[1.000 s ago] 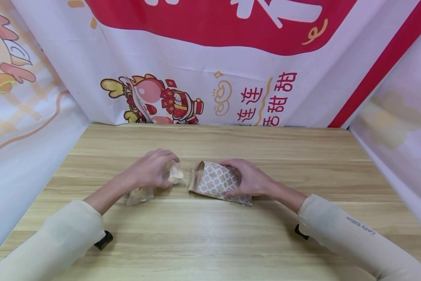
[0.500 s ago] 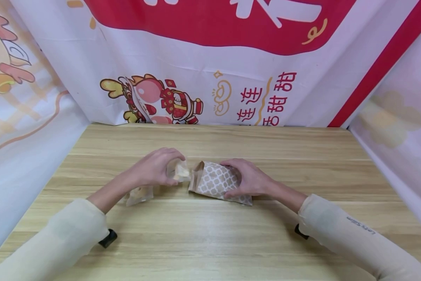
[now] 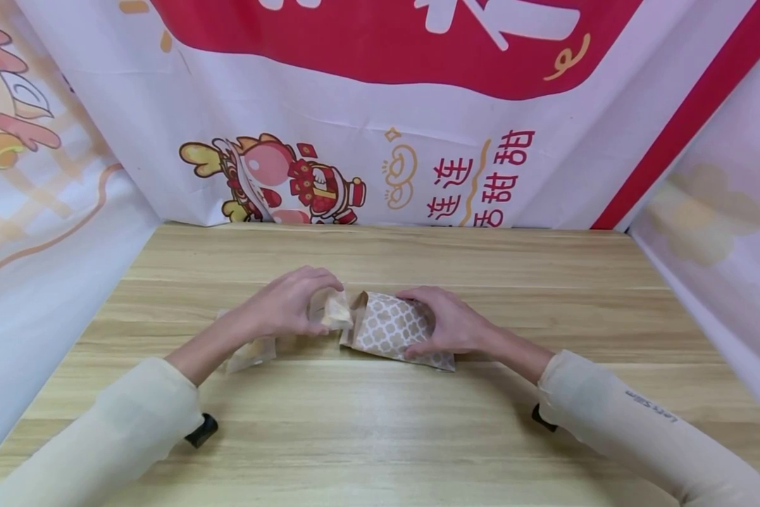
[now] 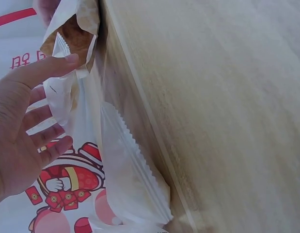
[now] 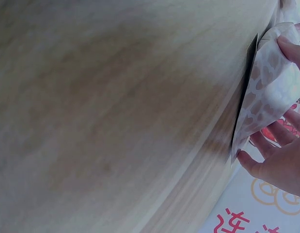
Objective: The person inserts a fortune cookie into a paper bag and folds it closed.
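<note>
Near centre, left hand (image 3: 296,303) pinches a small translucent plastic packet (image 3: 337,311), shifted toward three o'clock, now right at the open mouth of the brown-and-white patterned paper bag (image 3: 389,327); unmoved right hand (image 3: 451,320) grips that. Second translucent packet (image 3: 256,353): first's eight o'clock.

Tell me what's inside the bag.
In the left wrist view, only brown lining shows inside the bag. The packet in the left hand partly covers that lining; whether the packet's tip is inside is unclear. Anything deeper is hidden.
</note>
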### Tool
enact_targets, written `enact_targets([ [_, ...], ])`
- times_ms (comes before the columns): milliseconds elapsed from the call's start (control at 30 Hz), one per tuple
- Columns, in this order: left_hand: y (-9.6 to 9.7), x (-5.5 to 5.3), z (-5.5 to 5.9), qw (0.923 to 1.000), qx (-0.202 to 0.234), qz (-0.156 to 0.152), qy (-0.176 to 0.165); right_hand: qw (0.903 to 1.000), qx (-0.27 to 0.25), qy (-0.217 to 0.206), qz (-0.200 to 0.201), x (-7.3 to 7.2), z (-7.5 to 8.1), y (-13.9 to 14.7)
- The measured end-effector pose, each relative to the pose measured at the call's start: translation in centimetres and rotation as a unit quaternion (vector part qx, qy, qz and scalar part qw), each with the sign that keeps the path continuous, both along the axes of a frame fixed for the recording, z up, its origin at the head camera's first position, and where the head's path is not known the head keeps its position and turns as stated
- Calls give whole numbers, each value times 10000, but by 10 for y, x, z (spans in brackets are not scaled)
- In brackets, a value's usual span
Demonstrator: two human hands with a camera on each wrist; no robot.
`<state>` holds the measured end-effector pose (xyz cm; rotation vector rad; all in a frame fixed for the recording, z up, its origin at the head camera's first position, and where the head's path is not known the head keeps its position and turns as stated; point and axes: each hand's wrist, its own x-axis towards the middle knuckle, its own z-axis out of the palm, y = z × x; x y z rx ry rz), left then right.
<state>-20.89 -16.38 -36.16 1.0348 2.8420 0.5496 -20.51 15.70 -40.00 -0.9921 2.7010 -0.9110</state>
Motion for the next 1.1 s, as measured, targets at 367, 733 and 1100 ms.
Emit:
enact_targets([
  [367,9,0,3,9998,46,-62,189,10000,16,0,14,0,0,0],
  [733,16,0,1,9994,-36,-188,293,10000,-22,31,31,0,0,0],
  [1100,20,1,0,9995,122,-236,-175,10000,-12,15,19,-1,-1,0],
])
